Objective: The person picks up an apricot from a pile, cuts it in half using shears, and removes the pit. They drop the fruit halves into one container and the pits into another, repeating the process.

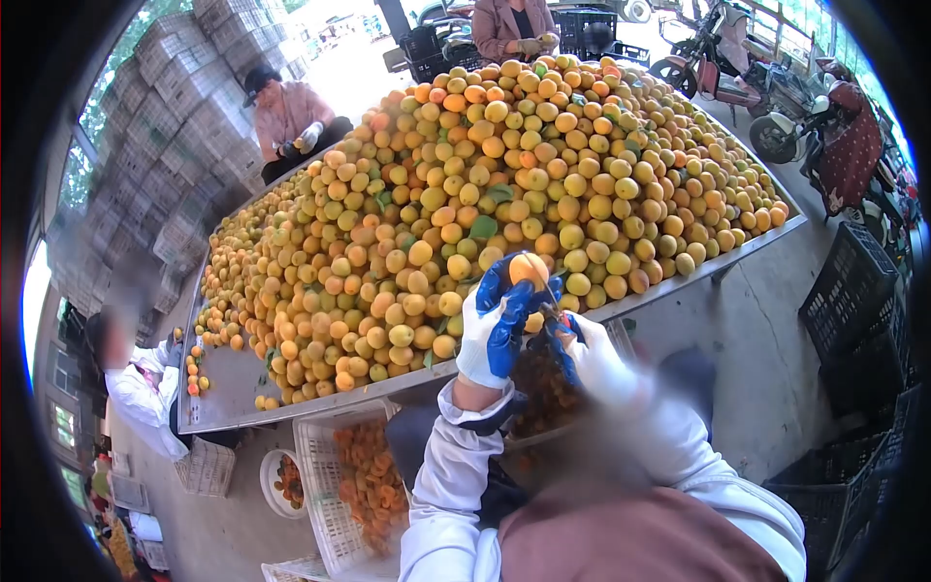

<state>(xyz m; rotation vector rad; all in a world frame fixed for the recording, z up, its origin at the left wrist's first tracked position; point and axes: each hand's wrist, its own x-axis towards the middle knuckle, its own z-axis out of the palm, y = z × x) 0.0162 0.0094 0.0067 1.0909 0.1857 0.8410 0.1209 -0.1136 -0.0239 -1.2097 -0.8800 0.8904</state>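
Observation:
My left hand (493, 325), in a white glove with a blue coated palm, is closed around an orange-yellow apricot (529, 270). My right hand (590, 357), gloved the same way, grips a small metal cutting tool (552, 308) with a bit of red at its handle. The tool's tip is right by the apricot's lower right side; whether it cuts into the skin is too small to tell. Both hands are at the near edge of a large heap of apricots (456, 233), some leaves among them. Below them, partly hidden by my arms, is a container of dark orange fruit pieces (545, 393).
The heap rests on a metal-rimmed table (228, 373). A white crate (325, 504) of orange fruit pieces and a white bucket (274, 490) stand at lower left. Black crates (849, 291) are stacked right, near parked motorbikes (776, 102). Several people work around the table.

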